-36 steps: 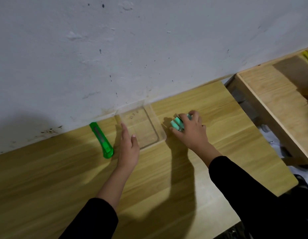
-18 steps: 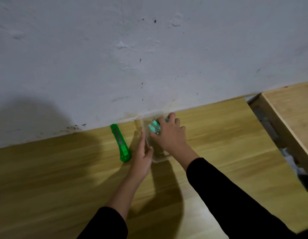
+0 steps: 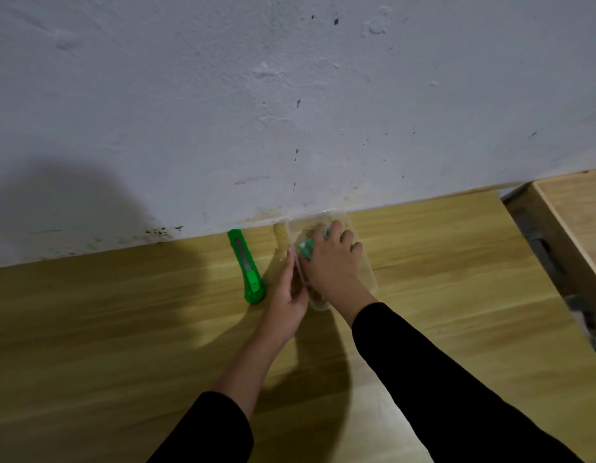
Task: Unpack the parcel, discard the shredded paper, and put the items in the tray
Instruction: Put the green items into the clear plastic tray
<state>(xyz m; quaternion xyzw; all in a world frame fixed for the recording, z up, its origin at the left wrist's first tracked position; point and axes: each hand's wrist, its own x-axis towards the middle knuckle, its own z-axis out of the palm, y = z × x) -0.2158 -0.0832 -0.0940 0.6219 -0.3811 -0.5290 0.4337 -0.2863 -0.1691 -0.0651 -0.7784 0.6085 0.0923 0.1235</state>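
Tray (image 3: 363, 259), clear plastic with thin walls and rounded corners, sits on the wooden table (image 3: 123, 329) with its far end touching the white wall (image 3: 289, 95). Well to the left of both hands the table is bare, pale wood grain in long planks, crossed by a broad shadow. Just left of the left hand (image 3: 284, 295) lies a cutter (image 3: 246, 266), bright green plastic, long and narrow, its far tip against the wall and its rounded end near the thumb side of that hand. The left hand rests flat on its edge along the tray's left wall, fingers straight and pressed to the plastic, holding nothing inside them. Right beside it, across that wall, the right hand (image 3: 333, 262) reaches down into the tray, fingers curled over small teal items (image 3: 306, 250); these show only at the thumb side of the grip, smooth and blocky, and their count cannot be told. Whether the items already touch the tray floor is hidden by the hand. Both arms wear black sleeves (image 3: 423, 379). Far right of the grip, apart from the table, stands a wooden box (image 3: 573, 228) with raised edges, plain light timber
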